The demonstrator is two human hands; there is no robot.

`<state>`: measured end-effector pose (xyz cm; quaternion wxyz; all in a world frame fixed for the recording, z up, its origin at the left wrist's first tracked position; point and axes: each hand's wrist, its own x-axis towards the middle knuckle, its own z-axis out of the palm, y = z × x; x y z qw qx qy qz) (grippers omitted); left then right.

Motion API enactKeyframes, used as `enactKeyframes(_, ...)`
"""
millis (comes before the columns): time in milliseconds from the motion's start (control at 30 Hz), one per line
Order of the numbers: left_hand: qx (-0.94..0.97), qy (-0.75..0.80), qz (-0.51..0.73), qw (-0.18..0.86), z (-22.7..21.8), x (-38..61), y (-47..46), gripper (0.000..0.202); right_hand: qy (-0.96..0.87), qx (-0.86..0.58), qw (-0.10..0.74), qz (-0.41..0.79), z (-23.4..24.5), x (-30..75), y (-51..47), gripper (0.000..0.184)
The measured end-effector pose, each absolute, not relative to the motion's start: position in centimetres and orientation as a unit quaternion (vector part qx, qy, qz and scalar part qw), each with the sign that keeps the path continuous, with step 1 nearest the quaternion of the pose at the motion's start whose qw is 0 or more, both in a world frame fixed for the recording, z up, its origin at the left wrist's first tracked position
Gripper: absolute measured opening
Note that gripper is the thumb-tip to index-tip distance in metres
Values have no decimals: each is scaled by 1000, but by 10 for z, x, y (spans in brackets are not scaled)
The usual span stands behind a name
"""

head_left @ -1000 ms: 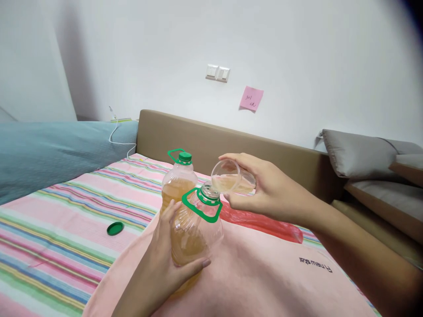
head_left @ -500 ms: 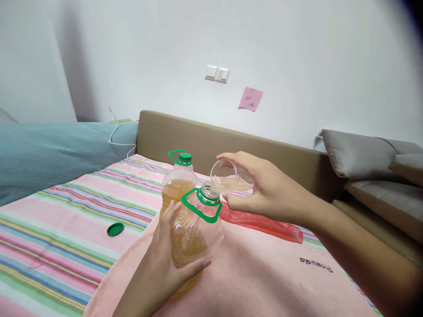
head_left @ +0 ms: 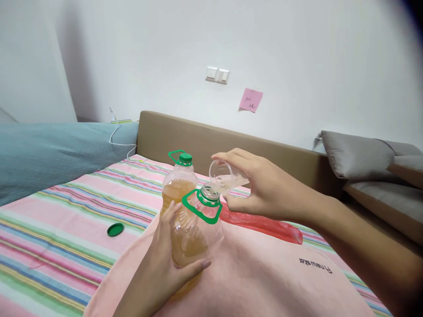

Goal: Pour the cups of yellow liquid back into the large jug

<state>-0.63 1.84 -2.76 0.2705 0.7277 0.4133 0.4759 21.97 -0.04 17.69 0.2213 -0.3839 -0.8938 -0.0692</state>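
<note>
My left hand (head_left: 168, 255) is wrapped round the body of a clear plastic bottle (head_left: 198, 237), partly filled with amber liquid. The bottle is uncapped and has a green ring handle (head_left: 211, 219) at its neck. In my right hand (head_left: 261, 187) is a small clear plastic cup (head_left: 226, 178), tipped sideways with its mouth over the bottle's opening. A little pale liquid shows near the cup's lower rim. Just behind stands a second bottle (head_left: 176, 189) of amber liquid, closed with a green cap (head_left: 185, 157).
A loose green cap (head_left: 115, 229) lies on the striped bedsheet (head_left: 82, 211) at left. A red plastic bag (head_left: 264, 224) rests behind a pink cloth (head_left: 257, 264). The brown headboard (head_left: 231, 141) runs along the back, with grey cushions (head_left: 357, 154) at right.
My right hand has shifted slightly up and left, and the cup is tipped further over the bottle's mouth. My left hand and both bottles stay put.
</note>
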Motion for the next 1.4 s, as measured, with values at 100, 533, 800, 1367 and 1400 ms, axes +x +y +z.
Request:
enactKeyframes(100,729,412,475,270,-27,-7,18,108,-900,-373,210,-82,180,216,-1,57)
enactKeyframes(533,727,416,472,273,-26,-8,17,108,-920,-318,136,-184,188,206,2,48)
enactKeyframes(800,728,404,489,260,-27,-8,19,111,-930,-263,83,-242,195,199,1,56)
enactKeyframes(1367,734,423,474,240,-24,-7,19,110,-917,-204,72,-334,195,200,2,53)
enactKeyframes(1400,734,425,472,241,-23,-7,19,109,-917,-202,84,-332,195,201,3,52)
